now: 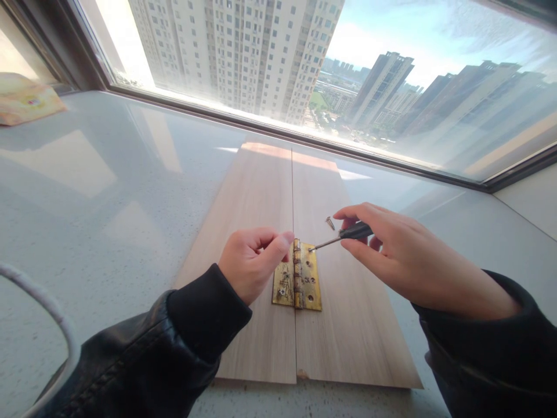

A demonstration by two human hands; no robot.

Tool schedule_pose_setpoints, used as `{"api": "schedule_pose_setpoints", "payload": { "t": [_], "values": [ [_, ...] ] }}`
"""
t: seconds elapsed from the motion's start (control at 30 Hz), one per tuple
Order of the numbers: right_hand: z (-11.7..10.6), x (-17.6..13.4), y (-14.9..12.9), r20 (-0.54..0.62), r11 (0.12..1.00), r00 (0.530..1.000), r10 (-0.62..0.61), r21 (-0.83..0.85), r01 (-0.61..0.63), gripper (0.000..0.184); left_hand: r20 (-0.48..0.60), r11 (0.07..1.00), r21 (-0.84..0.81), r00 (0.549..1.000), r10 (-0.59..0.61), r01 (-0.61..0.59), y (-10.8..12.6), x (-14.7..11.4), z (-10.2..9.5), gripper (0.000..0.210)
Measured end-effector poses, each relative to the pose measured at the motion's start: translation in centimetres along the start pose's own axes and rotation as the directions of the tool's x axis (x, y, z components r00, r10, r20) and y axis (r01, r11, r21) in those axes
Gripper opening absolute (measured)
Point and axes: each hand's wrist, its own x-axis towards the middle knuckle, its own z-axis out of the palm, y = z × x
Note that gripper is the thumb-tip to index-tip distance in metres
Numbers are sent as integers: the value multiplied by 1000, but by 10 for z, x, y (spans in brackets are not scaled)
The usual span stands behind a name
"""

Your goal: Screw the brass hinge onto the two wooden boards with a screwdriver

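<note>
A brass hinge point(311, 290) lies unfolded across the seam of two pale wooden boards, one leaf on each. My right hand point(387, 244) grips a screwdriver point(354, 231) by its black handle. The shaft slants down to the left, its tip at the upper hole of the right leaf. Closed, my left hand point(252, 261) hovers over the upper part of the left leaf, thumb against curled fingers. Whatever it may hold is hidden. Beside the driver, a loose screw point(331, 223) is near my right fingertips. A screw head point(282, 292) shows in the left leaf.
The left board point(252, 203) and right board point(357, 325) lie side by side on a speckled white sill point(143, 191). A window frame point(304, 139) runs behind them. A grey cable point(47, 307) curves at left, and a yellowish object point(30, 101) is in the far left corner.
</note>
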Motion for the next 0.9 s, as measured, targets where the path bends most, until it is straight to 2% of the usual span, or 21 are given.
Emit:
{"api": "schedule_pose_setpoints", "payload": {
  "t": [0.1, 0.27, 0.37, 0.5, 0.63, 0.73, 0.9],
  "values": [
    [-1, 2, 0, -48, 999, 998, -28, 30, 30, 19, 2, 1000, 1, 1000, -6, 6, 1, 1, 0, 38],
    [4, 4, -8, -96, 992, 988, -123, -14, 123, 12, -4, 1000, -11, 1000, -10, 10, 1, 0, 0, 38],
    [9, 6, -12, -115, 996, 991, -73, -64, 66, 17, -10, 1000, -15, 1000, -11, 11, 0, 0, 1, 38],
    [8, 4, -13, -72, 989, 996, 46, -135, -55, 21, 0, 1000, -14, 1000, -11, 11, 0, 1, 1, 38],
    [5, 0, -11, -24, 998, 1000, -12, -65, 10, 27, 0, 1000, -5, 1000, -5, 5, 0, 1, 0, 38],
    [5, 1, -10, -38, 999, 999, -29, -17, 28, 21, 2, 1000, 0, 1000, -5, 5, 1, 0, 0, 38],
    [3, 1, -12, -104, 995, 995, -7, -104, -4, 7, -1, 1000, -11, 1000, -2, 2, 0, 1, 1, 39]
  ]
}}
